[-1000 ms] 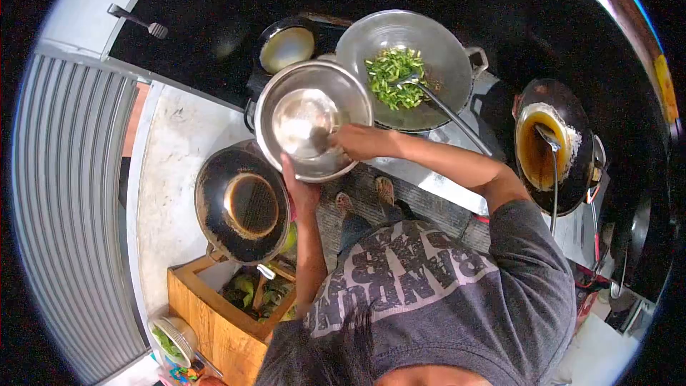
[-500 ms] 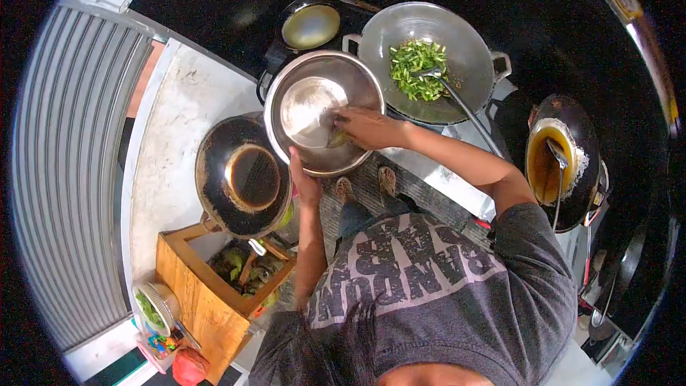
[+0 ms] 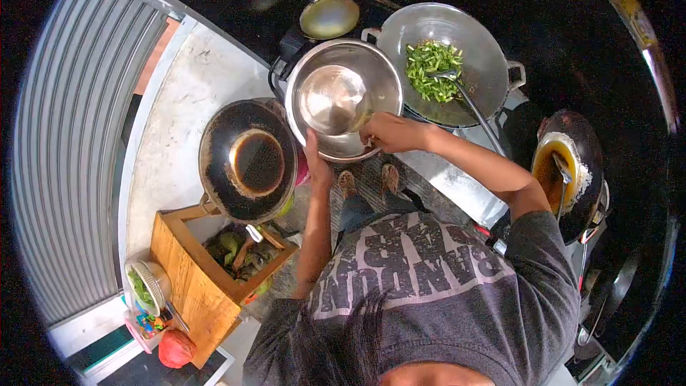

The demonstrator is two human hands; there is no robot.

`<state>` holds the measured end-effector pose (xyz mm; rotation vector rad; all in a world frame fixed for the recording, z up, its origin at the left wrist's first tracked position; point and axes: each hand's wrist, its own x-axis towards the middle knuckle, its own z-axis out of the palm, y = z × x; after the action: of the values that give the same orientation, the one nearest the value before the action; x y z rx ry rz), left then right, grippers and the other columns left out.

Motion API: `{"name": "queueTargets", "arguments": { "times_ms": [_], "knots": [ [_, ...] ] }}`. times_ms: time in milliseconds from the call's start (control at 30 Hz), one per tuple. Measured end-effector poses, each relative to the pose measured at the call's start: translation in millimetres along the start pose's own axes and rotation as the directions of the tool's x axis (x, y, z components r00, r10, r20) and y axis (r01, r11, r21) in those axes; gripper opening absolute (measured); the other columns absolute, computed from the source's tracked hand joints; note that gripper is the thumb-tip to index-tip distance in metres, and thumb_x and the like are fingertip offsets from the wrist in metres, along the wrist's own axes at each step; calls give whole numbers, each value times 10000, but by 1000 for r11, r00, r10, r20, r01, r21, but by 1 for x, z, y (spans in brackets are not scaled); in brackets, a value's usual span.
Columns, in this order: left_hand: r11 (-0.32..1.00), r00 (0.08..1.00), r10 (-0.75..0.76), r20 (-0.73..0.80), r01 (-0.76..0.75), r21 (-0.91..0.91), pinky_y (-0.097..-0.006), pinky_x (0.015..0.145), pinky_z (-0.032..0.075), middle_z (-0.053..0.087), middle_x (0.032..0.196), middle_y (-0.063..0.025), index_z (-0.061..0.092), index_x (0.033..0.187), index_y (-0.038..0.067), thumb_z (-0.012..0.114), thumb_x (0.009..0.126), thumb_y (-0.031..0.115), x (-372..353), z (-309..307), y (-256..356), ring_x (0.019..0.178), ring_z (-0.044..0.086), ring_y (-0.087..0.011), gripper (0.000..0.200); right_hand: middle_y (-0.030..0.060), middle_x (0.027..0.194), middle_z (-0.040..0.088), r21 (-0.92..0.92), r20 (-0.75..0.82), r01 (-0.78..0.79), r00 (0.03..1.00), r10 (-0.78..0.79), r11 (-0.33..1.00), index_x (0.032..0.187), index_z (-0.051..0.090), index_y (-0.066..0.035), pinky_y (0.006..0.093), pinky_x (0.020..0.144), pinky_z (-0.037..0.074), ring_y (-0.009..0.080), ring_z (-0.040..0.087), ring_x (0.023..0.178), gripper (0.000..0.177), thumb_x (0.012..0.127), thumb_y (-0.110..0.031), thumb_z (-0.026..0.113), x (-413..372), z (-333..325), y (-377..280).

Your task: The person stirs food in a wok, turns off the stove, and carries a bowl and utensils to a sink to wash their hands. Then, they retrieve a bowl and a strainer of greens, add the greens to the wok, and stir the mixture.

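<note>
In the head view a wide metal bowl (image 3: 332, 100) is held up in front of the body, its shiny inside facing up. My left hand (image 3: 316, 161) grips its lower left rim, thumb over the edge. Curled fingers of my right hand (image 3: 389, 132) are at the lower right of the bowl's inside; what they hold, if anything, is too small to make out. Just right of the bowl sits a large wok (image 3: 486, 50) with chopped green vegetables (image 3: 429, 64) and a ladle (image 3: 475, 111) resting in it.
A dark blackened wok (image 3: 214, 150) stands at left on the white counter (image 3: 171, 122). Behind the bowl is a small pan (image 3: 329, 17) of yellowish liquid. At right stands a pan of brown oil (image 3: 547, 172). A wooden box (image 3: 193, 272) and a basket of greens (image 3: 158, 282) are lower left.
My right hand has shifted from the bowl's middle toward its lower right side. The whole view has shifted slightly, with the bowl still held by my left hand.
</note>
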<state>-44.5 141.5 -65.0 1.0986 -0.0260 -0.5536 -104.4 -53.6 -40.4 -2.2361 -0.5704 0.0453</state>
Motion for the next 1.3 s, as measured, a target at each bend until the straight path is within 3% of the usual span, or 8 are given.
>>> {"name": "queueTargets", "arguments": {
  "times_ms": [300, 567, 767, 900, 1033, 1100, 1233, 1300],
  "knots": [
    [994, 992, -41, -118, 28, -106, -384, 910, 403, 389, 1213, -197, 313, 1238, -32, 415, 850, 486, -16, 1, 7, 1061, 472, -292, 656, 134, 796, 546, -54, -307, 38, 950, -52, 998, 784, 556, -12, 379, 733, 413, 301, 518, 809, 126, 658, -12, 551, -35, 3, 13],
    [997, 882, -76, -466, 55, -58, -373, 780, 462, 538, 1024, -121, 468, 1090, 45, 458, 809, 447, -65, -55, 13, 911, 551, -247, 490, 204, 870, 594, -404, -661, -581, 719, 214, 706, 834, 616, -16, 401, 844, 415, 337, 557, 871, 216, 630, -78, 581, -98, -19, 92],
    [971, 710, -210, -672, 72, -227, -373, 839, 407, 518, 1088, -83, 507, 1066, 125, 509, 775, 403, -129, -97, 5, 976, 500, -229, 403, 128, 872, 603, 35, -997, -416, 46, 60, 909, 894, 588, 11, 323, 740, 458, 197, 567, 779, 174, 756, -90, 618, -54, -80, 29],
    [997, 709, -50, -704, -6, -77, -333, 870, 386, 563, 1022, -121, 477, 1102, 9, 423, 812, 413, -166, -115, 3, 951, 534, -217, 501, 126, 831, 613, -668, -544, -532, 826, 147, 521, 857, 591, -17, 328, 646, 470, 250, 581, 691, 204, 782, -205, 613, -122, -71, 142],
    [990, 601, -98, -793, -20, -138, -370, 808, 419, 560, 1013, -147, 458, 1105, -19, 386, 815, 436, -196, -116, 24, 934, 538, -230, 544, 124, 838, 623, -127, -988, -696, 151, -28, 707, 904, 608, -43, 373, 627, 460, 283, 600, 730, 277, 790, -295, 584, -85, -69, 101],
    [984, 573, -94, -814, -73, -165, -334, 613, 466, 566, 980, -140, 461, 1085, -21, 387, 808, 441, -210, -136, 27, 762, 583, -216, 544, 120, 842, 629, -501, -569, -816, 561, 601, 288, 918, 608, -37, 383, 620, 457, 287, 599, 715, 282, 771, -278, 610, -129, -81, 175],
    [971, 530, -79, -844, -150, -185, -295, 510, 492, 556, 988, -159, 401, 1143, -16, 379, 806, 418, -256, -183, 23, 623, 599, -207, 549, 183, 848, 626, -196, -980, -685, 108, -169, 702, 1013, 585, -4, 394, 641, 474, 275, 614, 752, 383, 763, -292, 612, -96, -97, 102],
    [984, 491, -31, -871, -139, -113, -302, 529, 507, 550, 1018, -164, 376, 1177, -12, 376, 807, 412, -274, -193, 55, 690, 608, -208, 562, 173, 900, 620, -278, -960, -777, 248, -132, 565, 1011, 589, -7, 409, 650, 467, 301, 606, 774, 389, 783, -319, 547, -116, -90, 136]
  ]
}}
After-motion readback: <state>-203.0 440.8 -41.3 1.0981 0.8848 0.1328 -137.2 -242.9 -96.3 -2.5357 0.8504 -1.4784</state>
